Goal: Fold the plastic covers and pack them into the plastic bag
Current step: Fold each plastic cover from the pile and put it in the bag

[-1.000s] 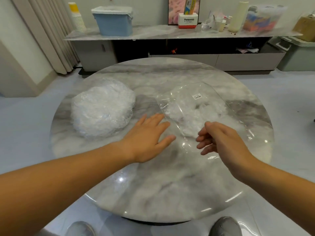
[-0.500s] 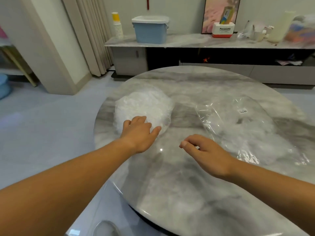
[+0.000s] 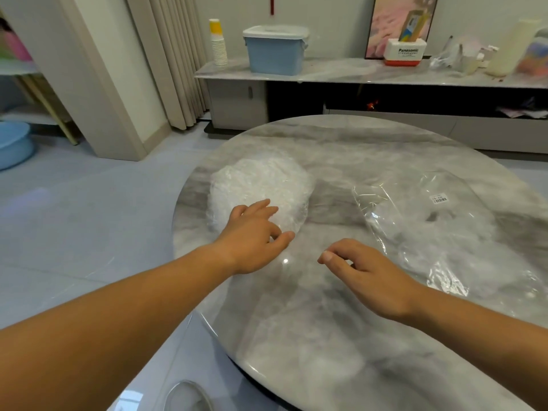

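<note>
Marble table [image 3: 341,336], cover pile [image 3: 261,188] near rim

I'm pretty sure I'm in someone's living room: round marble table [image 3: 341,321], low media cabinet [image 3: 237,105], curtains [image 3: 175,54], framed picture [image 3: 385,22].

"Panasonic" stands on the white box [image 3: 405,51] on the shelf; the sticker [image 3: 439,199] on the plastic bag [image 3: 444,226] is unreadable.

I log the plastic covers [image 3: 261,185]: white crinkled mound, unfolded, directly beyond my left fingers [image 3: 262,206]. Clear plastic bag [image 3: 439,229]: flat on bench [image 3: 326,336], label up, right of my right fingers [image 3: 341,251], apart.
</note>
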### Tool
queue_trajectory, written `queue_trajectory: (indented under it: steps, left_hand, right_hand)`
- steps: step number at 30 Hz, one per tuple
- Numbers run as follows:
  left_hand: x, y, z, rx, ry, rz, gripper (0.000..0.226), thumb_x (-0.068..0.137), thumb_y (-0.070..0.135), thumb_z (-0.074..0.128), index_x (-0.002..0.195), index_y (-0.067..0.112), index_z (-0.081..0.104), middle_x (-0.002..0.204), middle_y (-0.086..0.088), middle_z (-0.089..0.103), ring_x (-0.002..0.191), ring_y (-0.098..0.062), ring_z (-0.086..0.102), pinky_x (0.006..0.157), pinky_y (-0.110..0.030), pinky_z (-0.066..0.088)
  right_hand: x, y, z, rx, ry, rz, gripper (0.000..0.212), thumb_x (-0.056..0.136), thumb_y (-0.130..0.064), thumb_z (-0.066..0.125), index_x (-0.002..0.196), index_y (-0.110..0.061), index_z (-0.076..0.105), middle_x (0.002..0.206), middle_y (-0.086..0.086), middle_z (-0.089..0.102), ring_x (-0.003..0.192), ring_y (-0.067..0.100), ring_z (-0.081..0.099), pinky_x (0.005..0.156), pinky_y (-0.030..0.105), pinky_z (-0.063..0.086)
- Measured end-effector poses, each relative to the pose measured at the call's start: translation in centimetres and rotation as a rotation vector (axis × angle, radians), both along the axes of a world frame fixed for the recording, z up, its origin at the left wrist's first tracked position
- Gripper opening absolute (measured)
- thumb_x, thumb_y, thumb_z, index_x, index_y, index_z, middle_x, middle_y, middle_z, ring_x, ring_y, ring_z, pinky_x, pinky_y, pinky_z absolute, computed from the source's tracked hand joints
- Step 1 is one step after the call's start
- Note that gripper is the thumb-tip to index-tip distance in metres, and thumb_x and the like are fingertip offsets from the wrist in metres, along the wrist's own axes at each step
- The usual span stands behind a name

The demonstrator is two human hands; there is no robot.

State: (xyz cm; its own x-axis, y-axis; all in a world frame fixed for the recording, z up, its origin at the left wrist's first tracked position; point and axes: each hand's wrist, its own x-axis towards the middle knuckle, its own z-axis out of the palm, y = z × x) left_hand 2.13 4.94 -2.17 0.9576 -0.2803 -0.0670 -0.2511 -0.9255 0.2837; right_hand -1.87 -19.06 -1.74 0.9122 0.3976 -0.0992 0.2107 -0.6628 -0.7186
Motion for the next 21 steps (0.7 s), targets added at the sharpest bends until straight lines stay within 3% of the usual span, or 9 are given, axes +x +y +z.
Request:
queue_trajectory:
  steps: [4,12,14,16,19,21]
  left_hand:
    - [-0.9,0.5,-0.6,0.207,0.061,-0.085,0.064,0.102,0.063,0.022,0.146,0.028,0.051,0.169,0.002,0.008,0.154,-0.009,-0.009,0.121,-0.038,-0.004]
    - [-3.0,0.3,-0.1,0.179,0.036,-0.193,0.087,0.091,0.071,0.011,0.161,0.02,0.018,0.169,0.006,0.004,0.154,-0.006,-0.009,0.121,-0.029,-0.005]
    - [-4.2,-0.3,0.3,0.163,0.061,-0.256,0.083,0.095,0.07,0.017,0.162,0.021,0.014,0.169,0.008,0.002,0.153,-0.005,-0.009,0.118,-0.024,-0.008]
    - [-6.0,-1.2,0.5,0.137,0.098,-0.33,0.077,0.1,0.065,0.025,0.162,0.022,0.012,0.169,0.008,0.001,0.154,-0.005,-0.007,0.119,-0.021,-0.005]
    - [-9.1,-2.3,0.2,0.126,0.206,-0.442,0.076,0.1,0.064,0.028,0.162,0.023,0.012,0.169,0.008,0.002,0.153,-0.005,-0.002,0.121,-0.02,-0.002]
    - [-10.6,-2.8,-0.2,0.136,0.268,-0.492,0.076,0.1,0.064,0.029,0.162,0.023,0.014,0.169,0.009,0.002,0.153,-0.005,-0.001,0.119,-0.018,-0.003]
  right_hand:
    - [-0.4,-0.7,0.0,-0.009,0.014,-0.005,0.04,0.102,-0.05,0.042,0.104,-0.02,0.069,0.107,-0.011,0.063,0.101,0.001,0.055,0.091,0.019,0.043]
    - [-1.1,-2.3,0.2,-0.017,-0.028,-0.026,0.046,0.103,-0.049,0.04,0.106,-0.012,0.068,0.109,-0.007,0.063,0.102,0.002,0.054,0.089,0.017,0.042]
    - [-1.4,-2.7,0.1,0.007,-0.077,-0.012,0.048,0.1,-0.055,0.038,0.105,-0.019,0.069,0.115,-0.012,0.06,0.11,-0.001,0.052,0.086,0.014,0.04]
    - [-2.1,-3.4,-0.1,0.013,-0.206,0.018,0.047,0.099,-0.063,0.038,0.106,-0.028,0.069,0.13,-0.02,0.051,0.124,-0.006,0.044,0.094,0.011,0.036]
    - [-3.9,-4.9,-1.3,-0.051,-0.41,0.207,0.036,0.098,-0.054,0.044,0.105,-0.031,0.071,0.148,-0.012,0.043,0.138,0.006,0.038,0.109,0.028,0.034]
    - [-5.1,-5.5,-2.6,-0.123,-0.398,0.346,0.036,0.1,-0.055,0.044,0.104,-0.033,0.072,0.151,-0.008,0.043,0.14,0.011,0.038,0.111,0.037,0.035]
